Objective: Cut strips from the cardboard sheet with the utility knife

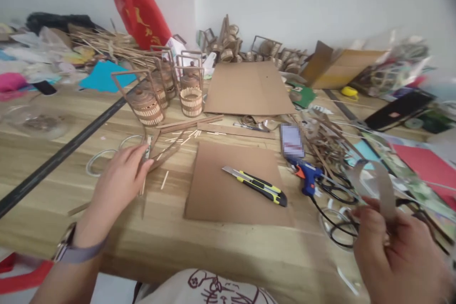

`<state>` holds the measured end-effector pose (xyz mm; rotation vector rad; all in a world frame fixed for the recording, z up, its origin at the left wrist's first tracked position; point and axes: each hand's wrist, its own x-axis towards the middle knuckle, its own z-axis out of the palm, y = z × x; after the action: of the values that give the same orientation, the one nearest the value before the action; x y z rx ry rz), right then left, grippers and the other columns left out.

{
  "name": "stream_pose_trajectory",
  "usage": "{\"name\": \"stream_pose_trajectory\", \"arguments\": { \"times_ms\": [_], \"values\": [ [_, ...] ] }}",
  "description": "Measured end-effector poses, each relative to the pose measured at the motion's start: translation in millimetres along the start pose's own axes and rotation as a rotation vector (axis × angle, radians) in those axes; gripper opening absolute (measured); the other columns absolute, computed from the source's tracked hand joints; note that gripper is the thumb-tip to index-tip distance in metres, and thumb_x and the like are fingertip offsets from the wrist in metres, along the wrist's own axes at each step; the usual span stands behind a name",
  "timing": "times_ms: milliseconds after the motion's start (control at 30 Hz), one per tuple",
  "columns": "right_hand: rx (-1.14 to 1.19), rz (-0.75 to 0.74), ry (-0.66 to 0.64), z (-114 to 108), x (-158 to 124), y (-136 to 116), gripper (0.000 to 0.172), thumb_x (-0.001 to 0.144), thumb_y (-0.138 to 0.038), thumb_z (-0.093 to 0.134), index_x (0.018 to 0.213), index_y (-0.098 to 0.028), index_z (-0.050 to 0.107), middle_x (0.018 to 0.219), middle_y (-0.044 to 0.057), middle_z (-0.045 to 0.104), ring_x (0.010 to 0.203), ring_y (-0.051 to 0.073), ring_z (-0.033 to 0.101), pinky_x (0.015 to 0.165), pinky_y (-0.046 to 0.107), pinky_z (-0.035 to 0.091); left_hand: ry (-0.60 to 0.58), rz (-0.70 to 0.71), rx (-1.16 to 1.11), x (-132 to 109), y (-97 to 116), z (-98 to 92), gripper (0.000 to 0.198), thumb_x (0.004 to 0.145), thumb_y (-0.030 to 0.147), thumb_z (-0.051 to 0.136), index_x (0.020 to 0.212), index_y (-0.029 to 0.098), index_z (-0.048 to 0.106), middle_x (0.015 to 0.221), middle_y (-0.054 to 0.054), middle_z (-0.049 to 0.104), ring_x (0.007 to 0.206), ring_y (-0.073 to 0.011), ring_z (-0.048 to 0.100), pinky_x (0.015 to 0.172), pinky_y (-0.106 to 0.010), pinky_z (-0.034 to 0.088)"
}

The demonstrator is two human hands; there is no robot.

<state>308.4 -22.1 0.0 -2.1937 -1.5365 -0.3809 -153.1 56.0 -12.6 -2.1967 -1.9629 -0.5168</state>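
My left hand is over the left middle of the table, thumb and fingers drawn together around something small that I cannot make out. A curved brown strip and several pale little sticks lie beside its fingertips. My right hand, low on the right, grips a curled grey-brown strip that loops up above the fingers. Between the hands, a yellow-and-black utility knife with its blade out lies on a cardboard sheet. A blue glue gun rests to the right of the cardboard.
Small lidded wooden buckets with tall handles stand at the back left, an open one beside them. Behind are another cardboard sheet, a red bag and a cardboard box. Tangled strips and a black cable crowd the right.
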Motion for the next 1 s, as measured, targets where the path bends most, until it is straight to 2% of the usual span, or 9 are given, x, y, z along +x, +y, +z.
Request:
{"name": "stream_pose_trajectory", "arguments": {
  "times_ms": [67, 233, 333, 433, 500, 600, 667, 833, 1000],
  "values": [
    [-0.030, 0.104, 0.073, -5.6, 15.5, 2.7, 0.042, 0.095, -0.050, 0.035, 0.111, -0.026, 0.066, 0.089, 0.012, 0.067, 0.079, 0.032, 0.067, 0.065, 0.042, 0.051, -0.015, 0.073, -0.075, -3.4, 6.9, 6.3, 0.055, 0.103, 0.048, 0.027, 0.125, 0.012, 0.062, 0.123, -0.020, 0.068, 0.117, -0.0355, 0.062, 0.102, -0.050, 0.048],
    [-0.143, 0.014, 0.074, 15.0, 53.2, 47.8, 0.047, 0.092, -0.048, 0.033, 0.106, -0.020, 0.068, 0.078, 0.013, 0.067, 0.081, 0.035, 0.068, 0.069, 0.044, 0.052, -0.130, 0.216, -0.176, -13.8, 32.6, 21.8, 0.055, 0.103, 0.052, 0.029, 0.115, 0.016, 0.069, 0.120, -0.014, 0.071, 0.114, -0.0328, 0.065, 0.101, -0.050, 0.051],
    [-0.176, -0.121, -0.005, 32.4, 68.7, 75.4, 0.052, 0.094, -0.049, 0.031, 0.112, -0.016, 0.067, 0.093, 0.017, 0.072, 0.090, 0.036, 0.068, 0.078, 0.046, 0.054, -0.190, 0.248, -0.194, -19.6, 43.2, 29.4, 0.054, 0.102, 0.052, 0.031, 0.117, 0.018, 0.070, 0.122, -0.012, 0.071, 0.113, -0.0307, 0.066, 0.100, -0.048, 0.052],
    [-0.238, -0.201, 0.034, 42.2, 73.3, 81.5, 0.065, 0.098, -0.051, 0.027, 0.126, -0.003, 0.062, 0.116, 0.028, 0.069, 0.103, 0.040, 0.066, 0.090, 0.052, 0.051, -0.250, 0.271, -0.188, -25.4, 48.8, 35.3, 0.051, 0.102, 0.049, 0.033, 0.119, 0.019, 0.071, 0.124, -0.012, 0.070, 0.114, -0.0301, 0.066, 0.099, -0.048, 0.053],
    [-0.219, -0.287, 0.072, 45.8, 71.9, 72.4, 0.061, 0.101, -0.049, 0.030, 0.126, -0.004, 0.062, 0.125, 0.028, 0.065, 0.110, 0.041, 0.063, 0.098, 0.054, 0.047, -0.282, 0.285, -0.176, -29.1, 52.1, 38.9, 0.047, 0.102, 0.047, 0.037, 0.119, 0.020, 0.071, 0.127, -0.012, 0.070, 0.116, -0.0300, 0.066, 0.100, -0.048, 0.053],
    [-0.073, -0.441, 0.051, 52.2, 71.3, 45.9, 0.044, 0.102, -0.043, 0.038, 0.118, -0.015, 0.068, 0.120, 0.019, 0.070, 0.111, 0.035, 0.063, 0.101, 0.052, 0.045, -0.327, 0.318, -0.160, -33.9, 59.6, 44.5, 0.039, 0.099, 0.042, 0.047, 0.122, 0.022, 0.071, 0.130, -0.011, 0.069, 0.120, -0.0311, 0.064, 0.101, -0.050, 0.053],
    [0.015, -0.524, -0.037, 58.4, 75.9, 23.9, 0.036, 0.101, -0.039, 0.042, 0.112, -0.019, 0.071, 0.114, 0.016, 0.072, 0.114, 0.033, 0.062, 0.101, 0.051, 0.045, -0.357, 0.347, -0.157, -36.6, 67.1, 47.9, 0.036, 0.096, 0.038, 0.055, 0.124, 0.023, 0.071, 0.135, -0.010, 0.067, 0.125, -0.0328, 0.062, 0.103, -0.051, 0.053],
    [0.054, -0.662, -0.395, 79.7, 105.0, -34.6, 0.031, 0.101, -0.031, 0.046, 0.114, -0.019, 0.071, 0.121, 0.014, 0.071, 0.119, 0.030, 0.060, 0.108, 0.049, 0.040, -0.449, 0.353, -0.164, -37.7, 91.3, 44.9, 0.042, 0.086, 0.025, 0.070, 0.128, 0.025, 0.070, 0.145, -0.011, 0.059, 0.134, -0.0353, 0.055, 0.109, -0.053, 0.050],
    [0.047, -0.748, -0.515, 113.9, 141.2, -86.1, 0.028, 0.100, -0.020, 0.048, 0.117, -0.015, 0.070, 0.121, 0.014, 0.071, 0.115, 0.026, 0.063, 0.102, 0.039, 0.046, -0.628, 0.306, -0.119, -30.1, 111.1, 29.6, 0.051, 0.083, 0.015, 0.070, 0.134, 0.022, 0.066, 0.153, -0.014, 0.050, 0.142, -0.0361, 0.047, 0.114, -0.054, 0.044]
  ]
}}
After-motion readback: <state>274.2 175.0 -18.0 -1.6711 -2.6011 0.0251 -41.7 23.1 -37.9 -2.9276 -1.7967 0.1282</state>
